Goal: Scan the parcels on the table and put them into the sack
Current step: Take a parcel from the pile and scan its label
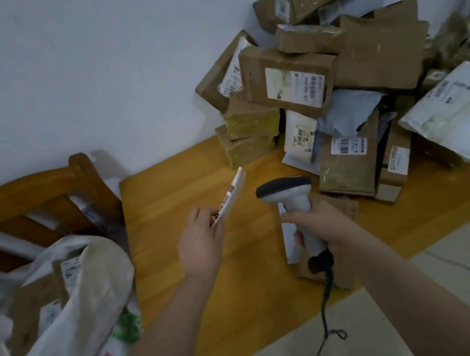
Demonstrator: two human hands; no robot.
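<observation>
Our left hand (201, 243) hangs over the middle of the table (212, 307), thumb and fingers pinching the near end of a small white parcel (230, 196). The parcel juts up and away from the hand, tilted toward the table's far edge and lifted clear of the tabletop; a strip of print shows along its side.

Our right hand (320, 225) is wrapped round the handle of the scanner (290, 196), above the table's near side. The scanner's dark-topped head stands above that hand, just to the right of the small white parcel and not touching it. Its cable (325, 303) drops past the table's near edge to the floor. A flat brown parcel (343, 276) lies on the table beneath this hand, reaching the near edge.

The pile of parcels (321, 84), brown boxes and pale mailers with white labels, is heaped on the table's far right part against the wall.

Off the table's left end the white sack (63, 317) stands with its mouth open, and we see brown labelled parcels inside it. A wooden chair (26, 195) sits behind the sack, also beside the table's left end
</observation>
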